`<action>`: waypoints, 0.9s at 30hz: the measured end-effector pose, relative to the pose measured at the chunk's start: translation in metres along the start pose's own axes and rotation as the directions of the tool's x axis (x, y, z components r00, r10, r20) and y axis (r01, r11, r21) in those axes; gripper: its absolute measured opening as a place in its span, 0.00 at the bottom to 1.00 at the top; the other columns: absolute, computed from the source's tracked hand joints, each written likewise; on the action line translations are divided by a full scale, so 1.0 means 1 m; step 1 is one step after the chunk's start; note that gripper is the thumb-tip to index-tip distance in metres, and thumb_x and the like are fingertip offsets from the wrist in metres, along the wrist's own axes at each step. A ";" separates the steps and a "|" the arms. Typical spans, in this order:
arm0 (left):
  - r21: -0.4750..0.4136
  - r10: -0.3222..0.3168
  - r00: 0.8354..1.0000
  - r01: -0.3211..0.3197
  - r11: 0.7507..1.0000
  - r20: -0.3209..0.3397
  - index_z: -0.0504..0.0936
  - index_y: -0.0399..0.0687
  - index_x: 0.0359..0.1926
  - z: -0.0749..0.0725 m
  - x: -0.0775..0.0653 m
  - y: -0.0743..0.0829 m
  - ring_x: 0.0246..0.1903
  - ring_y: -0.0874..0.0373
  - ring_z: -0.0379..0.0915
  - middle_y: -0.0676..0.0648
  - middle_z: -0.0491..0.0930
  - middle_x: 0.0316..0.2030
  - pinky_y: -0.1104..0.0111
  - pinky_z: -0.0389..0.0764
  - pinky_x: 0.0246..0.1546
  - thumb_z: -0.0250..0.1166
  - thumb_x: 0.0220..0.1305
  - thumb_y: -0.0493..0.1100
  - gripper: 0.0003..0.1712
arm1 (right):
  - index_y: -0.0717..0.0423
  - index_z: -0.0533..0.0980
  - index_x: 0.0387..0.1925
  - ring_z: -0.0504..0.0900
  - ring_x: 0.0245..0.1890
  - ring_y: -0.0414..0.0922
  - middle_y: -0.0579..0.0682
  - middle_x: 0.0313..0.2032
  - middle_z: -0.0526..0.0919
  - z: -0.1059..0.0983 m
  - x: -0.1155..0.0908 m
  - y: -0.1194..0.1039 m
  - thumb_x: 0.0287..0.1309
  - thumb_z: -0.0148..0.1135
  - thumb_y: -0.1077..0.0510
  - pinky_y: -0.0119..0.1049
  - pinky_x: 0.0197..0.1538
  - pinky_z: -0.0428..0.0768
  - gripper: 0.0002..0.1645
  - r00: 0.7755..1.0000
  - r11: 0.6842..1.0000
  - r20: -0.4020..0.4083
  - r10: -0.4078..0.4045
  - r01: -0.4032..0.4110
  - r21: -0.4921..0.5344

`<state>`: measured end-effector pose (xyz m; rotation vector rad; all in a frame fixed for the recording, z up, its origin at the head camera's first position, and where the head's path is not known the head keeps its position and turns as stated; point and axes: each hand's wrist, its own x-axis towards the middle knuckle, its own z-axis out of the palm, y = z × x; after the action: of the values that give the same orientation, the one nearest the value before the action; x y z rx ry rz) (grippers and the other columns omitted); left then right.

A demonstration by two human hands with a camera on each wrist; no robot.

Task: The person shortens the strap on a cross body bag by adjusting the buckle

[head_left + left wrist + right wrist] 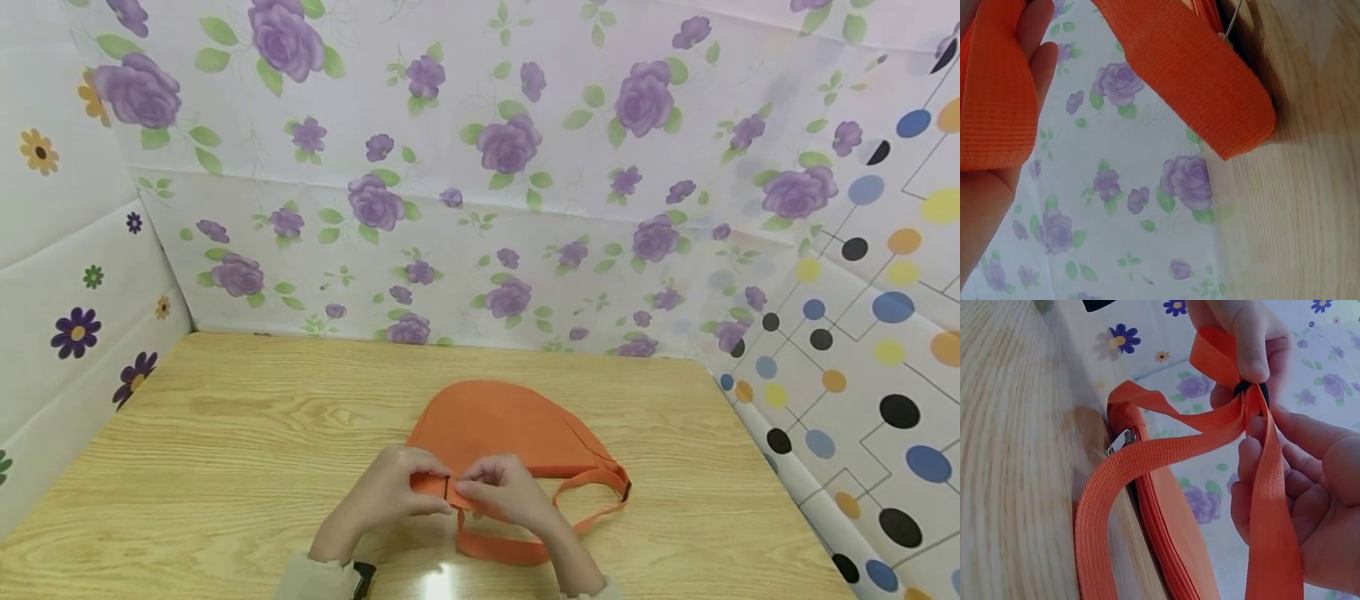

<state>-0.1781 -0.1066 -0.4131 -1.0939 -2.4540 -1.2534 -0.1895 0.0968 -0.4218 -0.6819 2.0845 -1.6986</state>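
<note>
An orange bag (495,425) lies on the table with its strap (502,548) looped in front of it. My left hand (390,492) holds a fold of the strap next to a black strap slider (1249,391), its thumb close to the slider in the right wrist view. From the other side my right hand (1325,494) pinches the strap beside the same slider, and a length of webbing (1274,531) hangs down across its fingers. In the left wrist view the folded strap (997,94) lies against the left hand (985,212); its fingertips are partly cut off.
The wood-grain table (247,450) extends to both sides of the bag. A floral sheet (442,192) stands behind it, with a dotted sheet (892,400) on the right. A zipper pull (1121,442) sits at the bag's end, and a second black fitting (627,490) is on the strap's right side.
</note>
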 end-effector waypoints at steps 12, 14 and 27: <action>-0.019 -0.039 0.999 0.039 0.999 -0.019 0.84 0.39 0.32 -0.002 -0.004 -0.003 0.31 0.64 0.74 0.51 0.81 0.30 0.72 0.74 0.31 0.74 0.39 0.44 0.17 | 0.73 0.76 0.31 0.75 0.21 0.37 0.62 0.26 0.79 -0.010 -0.012 -0.020 0.55 0.56 0.68 0.27 0.27 0.74 0.07 1.000 1.000 0.019 -0.014 0.014 -0.020; -0.024 -0.042 0.999 0.041 0.999 -0.018 0.84 0.39 0.32 -0.002 -0.005 -0.004 0.31 0.64 0.74 0.51 0.82 0.30 0.72 0.74 0.31 0.74 0.39 0.44 0.18 | 0.73 0.76 0.31 0.73 0.20 0.36 0.61 0.25 0.79 -0.011 -0.013 -0.019 0.55 0.56 0.68 0.27 0.26 0.73 0.07 1.000 1.000 0.022 -0.015 0.015 -0.021; -0.040 -0.010 0.999 0.009 0.999 -0.033 0.83 0.40 0.32 -0.003 -0.005 -0.003 0.29 0.64 0.73 0.51 0.81 0.29 0.72 0.74 0.29 0.74 0.39 0.42 0.16 | 0.73 0.77 0.29 0.64 0.16 0.33 0.54 0.20 0.76 -0.007 -0.012 -0.022 0.55 0.56 0.68 0.25 0.20 0.65 0.07 1.000 0.997 0.004 -0.027 0.027 -0.072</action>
<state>-0.1772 -0.1132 -0.4155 -1.0634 -2.4230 -1.3183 -0.1812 0.1059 -0.3986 -0.7372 2.1525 -1.6421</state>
